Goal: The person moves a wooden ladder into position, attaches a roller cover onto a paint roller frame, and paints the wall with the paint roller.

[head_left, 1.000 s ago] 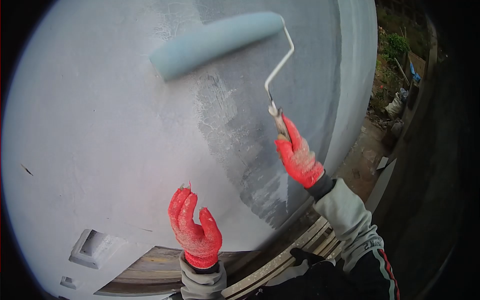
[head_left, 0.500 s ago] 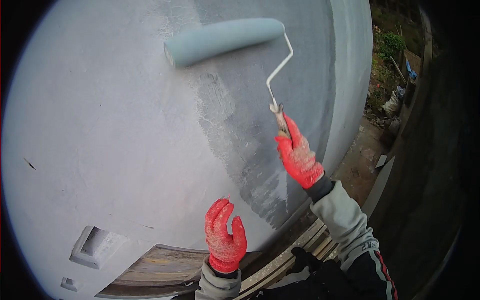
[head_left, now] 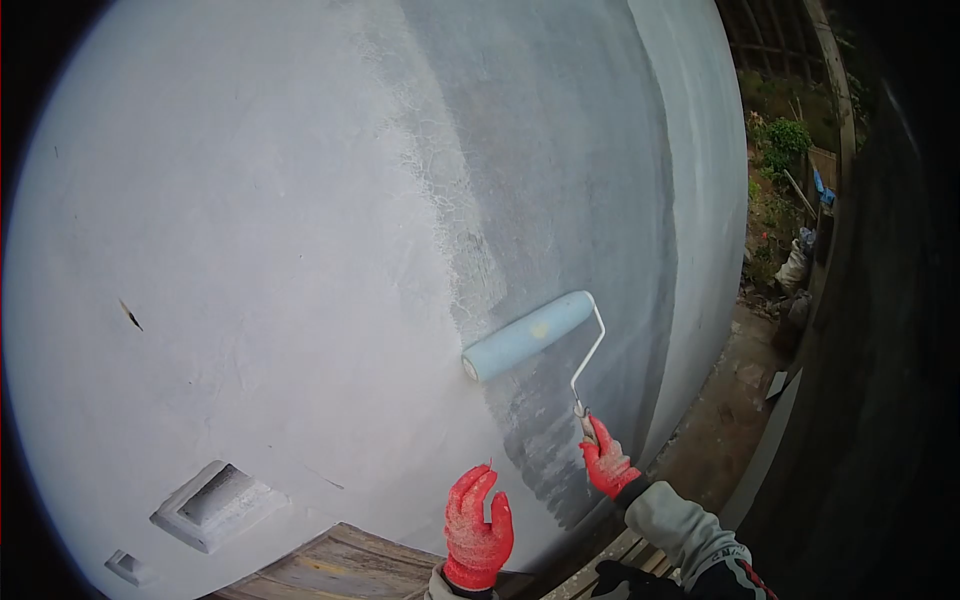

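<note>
Looking through the head camera, our only view, we see the picture's dark round border swallow the corners and most of the right side. The bottom edge cuts off the left sleeve and the weathered brown wooden panel (head_left: pixel 335 568). The red-gloved right hand (head_left: pixel 610 468) hides the lower part of the grip of the long pale-blue paint roller with a bent white wire frame (head_left: pixel 530 336); its fingers are wrapped around that grip. The roller lies slantwise in front of the dark-grey strip (head_left: pixel 560 190) of the pale-grey plastered wall (head_left: pixel 270 280), its left end by the strip's cracked edge; we cannot tell whether its whole length touches. Nearer the bottom, the red-gloved left hand (head_left: pixel 478 535) is raised, fingers close together and gently curved, thumb apart.

Pale lettering marks the grey-and-black right sleeve (head_left: pixel 690 530), too small and skewed for us to read.

We count two gloves, one roller and two square recesses, a larger one (head_left: pixel 215 505) and a smaller one (head_left: pixel 126 567). Beyond the wall we make out one leafy green bush (head_left: pixel 785 140) and a blurred whitish sack (head_left: pixel 791 268).
</note>
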Demonstrator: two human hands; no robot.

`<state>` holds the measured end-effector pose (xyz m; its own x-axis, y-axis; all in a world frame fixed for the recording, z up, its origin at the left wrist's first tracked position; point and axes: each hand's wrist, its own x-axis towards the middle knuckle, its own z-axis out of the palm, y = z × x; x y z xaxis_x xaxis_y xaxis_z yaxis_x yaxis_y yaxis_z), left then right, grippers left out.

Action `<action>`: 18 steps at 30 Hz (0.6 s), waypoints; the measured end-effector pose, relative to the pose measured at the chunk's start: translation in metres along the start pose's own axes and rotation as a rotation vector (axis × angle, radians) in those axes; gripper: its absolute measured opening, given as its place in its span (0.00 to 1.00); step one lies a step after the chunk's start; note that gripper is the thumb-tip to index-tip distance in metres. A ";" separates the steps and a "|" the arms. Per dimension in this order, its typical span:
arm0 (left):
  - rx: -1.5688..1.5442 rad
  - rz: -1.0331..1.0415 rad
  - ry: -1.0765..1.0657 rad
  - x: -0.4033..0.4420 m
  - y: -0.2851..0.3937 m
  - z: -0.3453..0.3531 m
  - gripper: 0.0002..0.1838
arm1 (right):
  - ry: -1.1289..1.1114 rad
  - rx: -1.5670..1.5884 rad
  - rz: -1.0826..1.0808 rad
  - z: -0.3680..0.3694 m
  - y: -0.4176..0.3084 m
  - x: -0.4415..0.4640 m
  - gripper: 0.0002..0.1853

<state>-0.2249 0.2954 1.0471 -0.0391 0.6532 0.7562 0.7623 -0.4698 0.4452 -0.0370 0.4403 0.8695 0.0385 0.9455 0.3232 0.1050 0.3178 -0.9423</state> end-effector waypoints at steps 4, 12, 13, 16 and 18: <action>-0.039 -0.016 -0.004 -0.004 0.004 0.000 0.19 | 0.026 -0.076 -0.149 -0.018 -0.086 0.062 0.25; -0.093 -0.086 -0.046 -0.013 0.013 0.012 0.18 | 0.089 -0.025 -0.208 -0.024 -0.192 0.152 0.23; -0.088 -0.103 -0.057 -0.015 0.012 0.016 0.18 | 0.083 -0.024 -0.205 -0.022 -0.172 0.146 0.23; -0.091 -0.144 -0.089 -0.023 0.008 0.025 0.18 | 0.070 -0.125 -0.159 -0.015 -0.091 0.094 0.24; -0.098 -0.171 -0.107 -0.029 0.005 0.034 0.18 | 0.051 -0.120 -0.141 -0.008 -0.011 0.042 0.26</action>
<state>-0.1986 0.2943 1.0110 -0.0896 0.7848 0.6132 0.6835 -0.3994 0.6110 -0.0289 0.4759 0.8937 0.0652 0.8867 0.4578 0.2310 0.4329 -0.8714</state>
